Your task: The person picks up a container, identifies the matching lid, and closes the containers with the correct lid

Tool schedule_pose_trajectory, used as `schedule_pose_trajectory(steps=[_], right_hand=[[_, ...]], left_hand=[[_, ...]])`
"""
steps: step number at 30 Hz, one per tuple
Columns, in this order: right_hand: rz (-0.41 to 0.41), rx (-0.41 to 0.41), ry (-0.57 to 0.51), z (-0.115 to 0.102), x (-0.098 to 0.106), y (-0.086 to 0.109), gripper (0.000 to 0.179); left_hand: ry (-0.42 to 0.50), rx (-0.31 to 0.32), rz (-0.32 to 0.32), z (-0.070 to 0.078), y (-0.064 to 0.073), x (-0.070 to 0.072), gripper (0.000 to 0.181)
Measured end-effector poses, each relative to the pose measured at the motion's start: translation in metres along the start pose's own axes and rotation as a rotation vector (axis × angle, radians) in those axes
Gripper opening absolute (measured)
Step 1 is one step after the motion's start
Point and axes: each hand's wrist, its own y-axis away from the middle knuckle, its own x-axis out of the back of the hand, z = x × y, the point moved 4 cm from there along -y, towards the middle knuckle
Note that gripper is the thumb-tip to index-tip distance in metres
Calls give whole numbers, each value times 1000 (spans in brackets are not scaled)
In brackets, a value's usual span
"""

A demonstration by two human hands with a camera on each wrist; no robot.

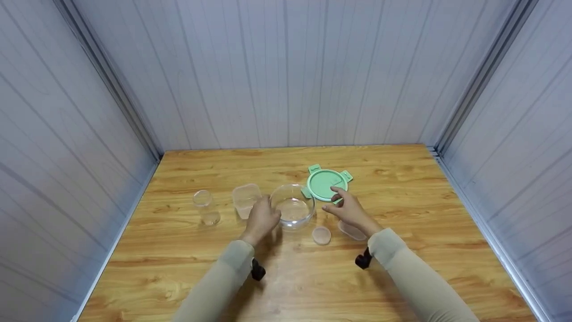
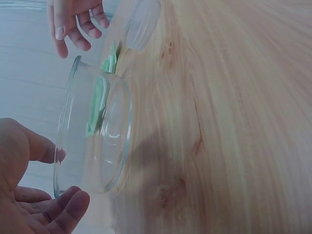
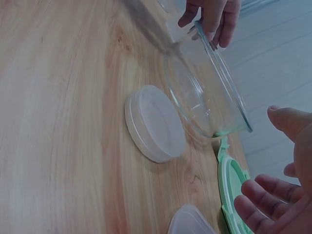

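A round clear glass bowl [image 1: 292, 208] stands in the middle of the wooden table. My left hand [image 1: 262, 219] pinches its left rim, with the thumb over the edge and the fingers on the other side, as the left wrist view shows. To the right of the bowl my right hand [image 1: 351, 210] hovers with fingers spread and loosely bent, apart from the rim. Behind that hand lies a round green lid [image 1: 322, 183] with clip tabs. A small round translucent lid [image 3: 155, 124] sits in front of the bowl, and a larger translucent lid [image 1: 351, 230] lies partly beneath the right forearm.
Left of the bowl is a translucent plastic container [image 1: 245, 199], partly behind my left hand. Farther left stands a clear cylindrical jar [image 1: 207, 208]. White panel walls [image 1: 286, 80] enclose the wooden table [image 1: 156, 264] at the back and both sides.
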Motion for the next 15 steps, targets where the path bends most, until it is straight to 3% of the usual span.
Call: schedule_pose_trajectory(steps=[3, 5, 7, 9, 15], right_hand=[[-6, -16, -11, -1, -4, 0, 74], [-6, -29, -21, -2, -7, 0, 74], [-3, -33, -33, -2, -10, -1, 75], [8, -38, -48, -2, -12, -2, 75], [35, -72, -171, 1, -21, -5, 71]], left_hand=[[31, -24, 9, -2, 0, -1, 37], [57, -82, 26, -20, -8, -10, 34], [88, -103, 23, -25, -9, -12, 36], [99, -155, 32, -39, -17, -22, 32], [109, -156, 16, -43, -18, -24, 30]])
